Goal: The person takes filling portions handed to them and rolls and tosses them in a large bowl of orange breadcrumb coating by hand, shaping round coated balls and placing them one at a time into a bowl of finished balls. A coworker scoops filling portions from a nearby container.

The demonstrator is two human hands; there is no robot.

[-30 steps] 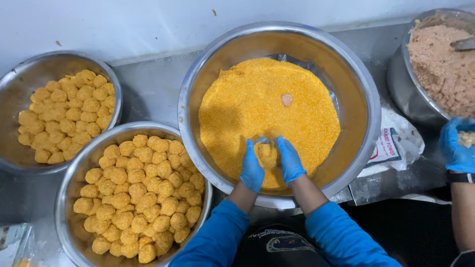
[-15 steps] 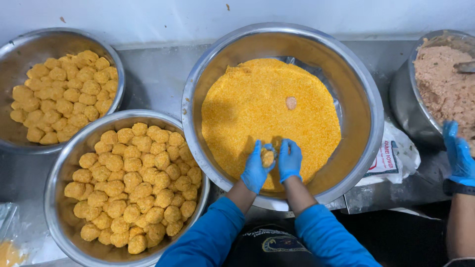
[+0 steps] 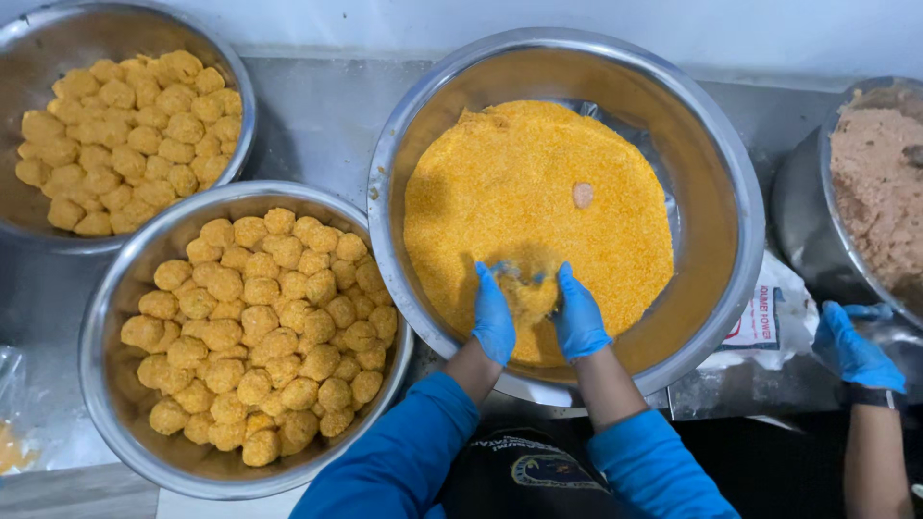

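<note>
Two hands in blue gloves — the left hand [image 3: 493,317] and the right hand [image 3: 579,315] — cup a crumb-coated lump [image 3: 531,296] between them, down in a big steel bowl [image 3: 731,173] of orange breadcrumbs [image 3: 519,173]. One small pale ball [image 3: 583,195] sits on the crumbs. To the left are two steel bowls — a near bowl [image 3: 101,327] and a far bowl [image 3: 29,38] — full of coated balls [image 3: 260,317]. At the right edge, another person's gloved hand [image 3: 854,351] rests beside a pot of brown mix [image 3: 880,192].
</note>
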